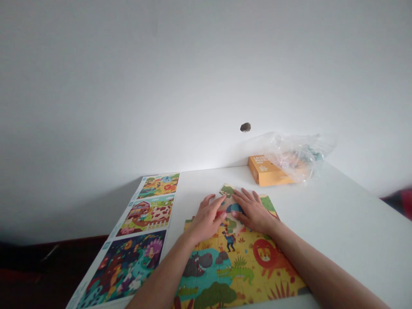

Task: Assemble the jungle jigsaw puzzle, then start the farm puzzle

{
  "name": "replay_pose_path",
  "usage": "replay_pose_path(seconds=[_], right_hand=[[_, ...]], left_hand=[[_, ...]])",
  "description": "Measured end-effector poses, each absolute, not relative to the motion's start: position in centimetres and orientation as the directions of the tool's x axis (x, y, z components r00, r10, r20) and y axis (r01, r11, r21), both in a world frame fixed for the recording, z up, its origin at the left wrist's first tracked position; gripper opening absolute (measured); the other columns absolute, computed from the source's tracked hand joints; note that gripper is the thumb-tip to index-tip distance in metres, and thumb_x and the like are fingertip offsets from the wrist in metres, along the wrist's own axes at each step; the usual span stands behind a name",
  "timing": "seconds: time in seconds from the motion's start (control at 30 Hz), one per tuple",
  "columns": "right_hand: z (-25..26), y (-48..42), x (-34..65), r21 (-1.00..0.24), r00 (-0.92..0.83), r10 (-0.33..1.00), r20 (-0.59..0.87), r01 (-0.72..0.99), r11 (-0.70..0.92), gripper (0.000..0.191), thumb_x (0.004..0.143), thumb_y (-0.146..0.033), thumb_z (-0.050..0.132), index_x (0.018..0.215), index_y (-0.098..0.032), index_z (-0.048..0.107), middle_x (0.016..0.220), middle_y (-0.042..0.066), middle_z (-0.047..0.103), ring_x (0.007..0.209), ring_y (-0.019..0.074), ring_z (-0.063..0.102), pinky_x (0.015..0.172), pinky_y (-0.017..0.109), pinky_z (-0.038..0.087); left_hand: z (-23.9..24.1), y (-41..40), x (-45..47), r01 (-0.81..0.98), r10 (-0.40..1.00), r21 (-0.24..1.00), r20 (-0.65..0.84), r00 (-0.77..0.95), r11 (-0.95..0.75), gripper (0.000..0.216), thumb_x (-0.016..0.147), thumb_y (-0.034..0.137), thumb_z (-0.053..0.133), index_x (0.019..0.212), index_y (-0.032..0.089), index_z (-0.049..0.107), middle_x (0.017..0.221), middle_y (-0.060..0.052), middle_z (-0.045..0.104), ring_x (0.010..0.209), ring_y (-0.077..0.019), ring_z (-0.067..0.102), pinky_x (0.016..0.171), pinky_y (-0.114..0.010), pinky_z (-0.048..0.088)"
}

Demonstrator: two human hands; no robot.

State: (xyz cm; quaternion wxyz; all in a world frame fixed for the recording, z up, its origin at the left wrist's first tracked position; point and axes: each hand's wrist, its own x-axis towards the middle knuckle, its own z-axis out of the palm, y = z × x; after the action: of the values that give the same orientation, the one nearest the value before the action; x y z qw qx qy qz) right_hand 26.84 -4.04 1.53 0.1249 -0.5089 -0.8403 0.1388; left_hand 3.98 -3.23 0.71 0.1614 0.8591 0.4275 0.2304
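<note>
A colourful animal jigsaw puzzle [238, 266] lies on the white table [337, 223] in front of me, showing a lion, a hippo and a crocodile. My left hand [207, 219] rests flat on its upper part, fingers stretched out. My right hand [252, 210] lies flat beside it, fingers spread, pressing on the pieces at the puzzle's far edge. The fingertips of both hands almost meet over a piece [227, 189] at the top. Neither hand grips anything.
A long picture sheet [138, 240] with three printed scenes lies to the left, reaching the table's left edge. An orange box [267, 171] stands at the back right, with a clear plastic bag [298, 156] against it. A white wall rises behind.
</note>
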Motion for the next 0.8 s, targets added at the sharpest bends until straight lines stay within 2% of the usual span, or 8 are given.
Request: replay_pose_path(seconds=[0.1, 0.2, 0.37, 0.5, 0.6, 0.8], right_hand=[[1.6, -4.1, 26.9, -0.359, -0.455, 0.888, 0.068, 0.819, 0.448, 0.063, 0.096, -0.057, 0.034, 0.148, -0.021, 0.034, 0.156, 0.010, 0.030, 0.145, 0.0339, 0.019, 0.113, 0.064, 0.014], [1.7, -4.1, 26.9, -0.360, -0.457, 0.888, 0.057, 0.820, 0.445, 0.064, 0.096, -0.056, 0.035, 0.149, -0.021, 0.034, 0.156, 0.009, 0.030, 0.145, 0.0339, 0.018, 0.113, 0.064, 0.013], [1.5, -4.0, 26.9, -0.359, -0.466, 0.884, 0.036, 0.819, 0.447, 0.066, 0.095, -0.058, 0.035, 0.151, -0.022, 0.030, 0.158, 0.008, 0.027, 0.146, 0.0339, 0.016, 0.113, 0.064, 0.011], [1.2, -3.8, 27.0, -0.373, -0.480, 0.877, 0.034, 0.808, 0.456, 0.071, 0.095, -0.060, 0.034, 0.154, -0.024, 0.019, 0.159, 0.007, 0.024, 0.146, 0.0339, 0.014, 0.114, 0.065, 0.008], [1.2, -3.8, 27.1, -0.375, -0.491, 0.871, 0.031, 0.802, 0.465, 0.073, 0.095, -0.062, 0.032, 0.155, -0.025, 0.014, 0.159, 0.006, 0.022, 0.147, 0.0336, 0.013, 0.114, 0.064, 0.007], [1.5, -3.9, 27.0, -0.366, -0.499, 0.867, 0.016, 0.804, 0.469, 0.071, 0.095, -0.063, 0.033, 0.154, -0.027, 0.018, 0.160, 0.006, 0.017, 0.146, 0.0353, 0.012, 0.113, 0.067, 0.008]], left_hand=[[0.3, -2.9, 4.0, 0.662, 0.807, 0.465, 0.288, 0.515, -0.589, 0.055, 0.093, 0.028, 0.049, 0.146, 0.026, 0.036, 0.146, -0.007, 0.046, 0.136, -0.0272, 0.034, 0.111, -0.048, 0.035], [-0.3, -2.4, 4.1, 0.726, 0.834, 0.413, 0.320, 0.450, -0.550, 0.062, 0.092, 0.030, 0.050, 0.150, 0.024, 0.029, 0.153, -0.010, 0.037, 0.140, -0.0312, 0.029, 0.112, -0.053, 0.030], [-1.0, -1.8, 4.2, 0.766, 0.861, 0.395, 0.275, 0.429, -0.508, 0.068, 0.091, 0.033, 0.053, 0.151, 0.021, 0.024, 0.148, -0.011, 0.044, 0.139, -0.0352, 0.030, 0.112, -0.055, 0.027], [-0.9, -1.6, 3.9, 0.718, 0.877, 0.503, 0.262, 0.403, -0.481, 0.063, 0.091, 0.036, 0.053, 0.149, 0.025, 0.031, 0.141, -0.008, 0.052, 0.138, -0.0300, 0.035, 0.114, -0.052, 0.027], [-0.5, -1.4, 3.8, 0.643, 0.888, 0.614, 0.271, 0.372, -0.457, 0.057, 0.090, 0.033, 0.054, 0.145, 0.026, 0.040, 0.142, -0.007, 0.052, 0.136, -0.0273, 0.038, 0.115, -0.050, 0.027], [0.7, -1.2, 3.7, 0.437, 0.900, 0.799, 0.284, 0.330, -0.413, 0.041, 0.089, 0.028, 0.055, 0.129, 0.026, 0.060, 0.139, -0.006, 0.055, 0.131, -0.0239, 0.047, 0.114, -0.044, 0.032]])
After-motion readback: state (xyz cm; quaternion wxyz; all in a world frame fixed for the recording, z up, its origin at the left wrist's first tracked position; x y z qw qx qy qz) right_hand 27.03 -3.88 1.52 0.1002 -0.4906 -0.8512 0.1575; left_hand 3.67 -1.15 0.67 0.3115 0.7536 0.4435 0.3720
